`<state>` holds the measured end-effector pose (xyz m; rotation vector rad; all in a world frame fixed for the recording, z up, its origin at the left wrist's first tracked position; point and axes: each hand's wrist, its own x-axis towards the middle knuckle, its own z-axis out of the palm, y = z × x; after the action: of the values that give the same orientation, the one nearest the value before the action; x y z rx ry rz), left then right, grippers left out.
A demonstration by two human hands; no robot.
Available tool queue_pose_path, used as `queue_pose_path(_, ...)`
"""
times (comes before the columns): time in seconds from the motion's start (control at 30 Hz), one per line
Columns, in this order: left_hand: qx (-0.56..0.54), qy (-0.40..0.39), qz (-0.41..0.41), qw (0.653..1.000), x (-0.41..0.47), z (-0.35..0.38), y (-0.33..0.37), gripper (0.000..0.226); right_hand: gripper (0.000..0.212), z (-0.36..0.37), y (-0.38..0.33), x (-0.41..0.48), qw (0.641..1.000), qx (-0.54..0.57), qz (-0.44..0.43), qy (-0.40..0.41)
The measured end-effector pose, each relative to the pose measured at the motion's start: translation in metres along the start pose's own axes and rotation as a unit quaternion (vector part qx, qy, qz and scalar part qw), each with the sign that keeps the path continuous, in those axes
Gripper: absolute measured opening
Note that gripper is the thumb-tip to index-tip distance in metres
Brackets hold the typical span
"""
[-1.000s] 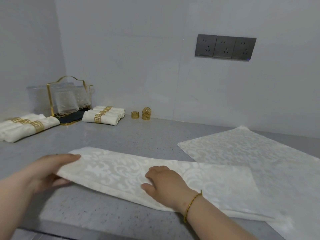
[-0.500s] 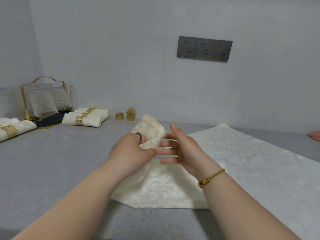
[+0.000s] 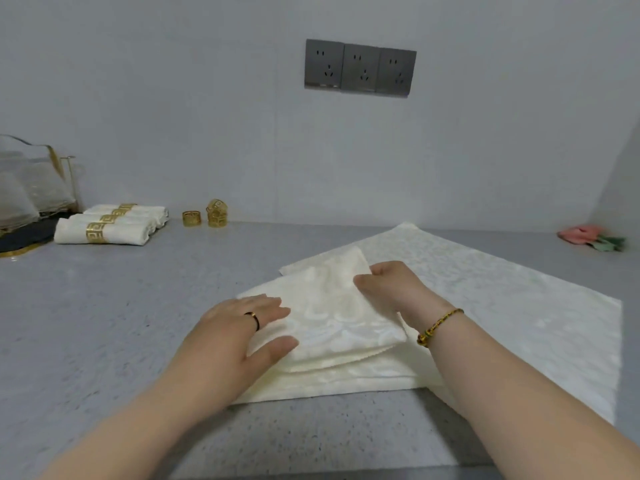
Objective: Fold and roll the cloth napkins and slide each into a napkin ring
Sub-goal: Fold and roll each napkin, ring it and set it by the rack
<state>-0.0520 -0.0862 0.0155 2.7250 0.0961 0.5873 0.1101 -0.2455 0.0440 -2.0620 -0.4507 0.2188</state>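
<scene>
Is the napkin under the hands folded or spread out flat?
Folded. The napkin shows stacked layers along its near edge, with the left hand flat on top, unlike the spread cloth on its right.

Gold-framed clear glass holder (image 3: 27, 188), far left: cut off. Pink-and-green object (image 3: 590, 237), far right: blurred. Folded cream napkin (image 3: 332, 306) hides part of flat white napkin (image 3: 502, 306).

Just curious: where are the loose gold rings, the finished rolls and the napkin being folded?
loose gold rings (image 3: 191, 218): head view, left ring's front.
finished rolls (image 3: 126, 234): head view, nearest roll's cloth.
napkin being folded (image 3: 329, 306): head view, top layer.
</scene>
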Motion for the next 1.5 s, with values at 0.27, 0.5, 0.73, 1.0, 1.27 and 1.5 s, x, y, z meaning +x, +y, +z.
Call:
queue_pose_path(0.27, 0.066, -0.17, 0.008, 0.983, -0.013, 0.026, -0.029, 0.126, 0.048, -0.012, 0.05, 0.005, 0.997, -0.059, 0.039, -0.026)
queue_pose_path(0.5, 0.054, -0.147, 0.009, 0.988, -0.017, 0.032, -0.033, 0.103, 0.005, -0.025, 0.072, 0.001, 0.986, 0.147, 0.064, -0.043)
queue_pose_path(0.73, 0.107, -0.071, 0.112, 0.985, -0.016, 0.037, -0.04, 0.064, 0.027, -0.022, 0.075, -0.001, 0.998, 0.061, 0.019, -0.02)
queue_pose_path(1.0, 0.101, -0.001, 0.188, 0.977, -0.018, 0.042, -0.034, 0.063, 0.029, -0.027, 0.077, -0.003, 1.0, 0.002, 0.008, 0.011)
queue_pose_path(1.27, 0.143, 0.075, 0.216, 0.963, -0.013, 0.042, -0.041, 0.071, 0.029, -0.025, 0.074, -0.005, 1.0, -0.022, -0.014, -0.011)
queue_pose_path(1.5, 0.208, 0.058, 0.029, 0.976, 0.006, 0.013, -0.105, 0.021, 0.02, -0.008, 0.066, -0.009, 0.992, -0.072, -0.1, 0.027)
